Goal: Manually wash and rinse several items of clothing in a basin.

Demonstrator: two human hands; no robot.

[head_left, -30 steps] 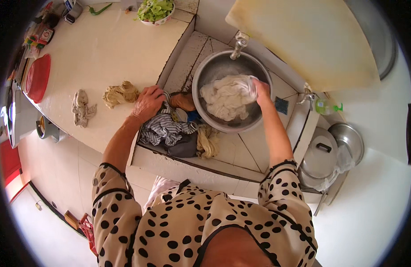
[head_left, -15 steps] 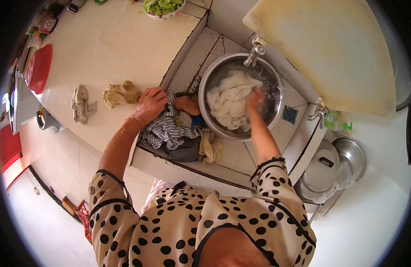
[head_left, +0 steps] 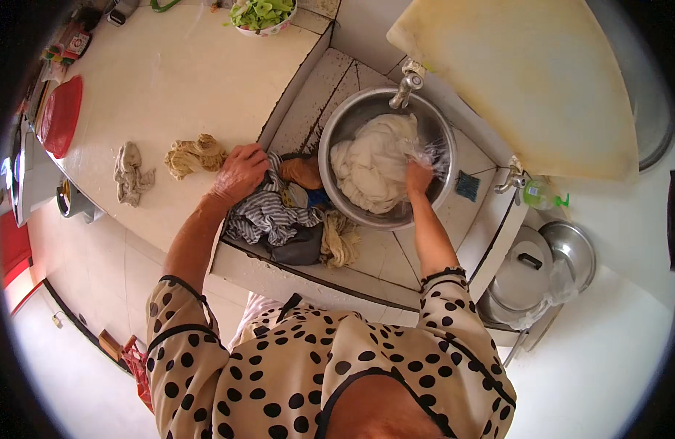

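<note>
A steel basin [head_left: 336, 199] stands in the tiled sink with a wet, bunched white cloth [head_left: 374, 164] in it. My right hand [head_left: 419, 178] is inside the basin at the cloth's right side, amid splashing water that hides its fingertips. On the counter's sink-side edge rests my left hand [head_left: 242, 174], fingers loosely bent and nothing held. Right beside it, a striped cloth [head_left: 268, 216] lies heaped with a dark grey cloth [head_left: 299, 245] and a beige cloth [head_left: 340, 240] in the sink's near left corner. A brown item [head_left: 302, 173] is wedged between heap and basin.
A tap [head_left: 408, 82] hangs over the basin's far rim; a second tap [head_left: 510, 175] is at right. Two crumpled cloths, one tan [head_left: 195, 156] and one greyish [head_left: 132, 174], lie on the counter. A scouring pad [head_left: 467, 186], green soap bottle [head_left: 544, 195] and lidded pot [head_left: 522, 269] sit right.
Water now splashes up around my right hand, and the white cloth in the basin has shifted into a rounder heap. My left hand keeps its place on the counter edge.
</note>
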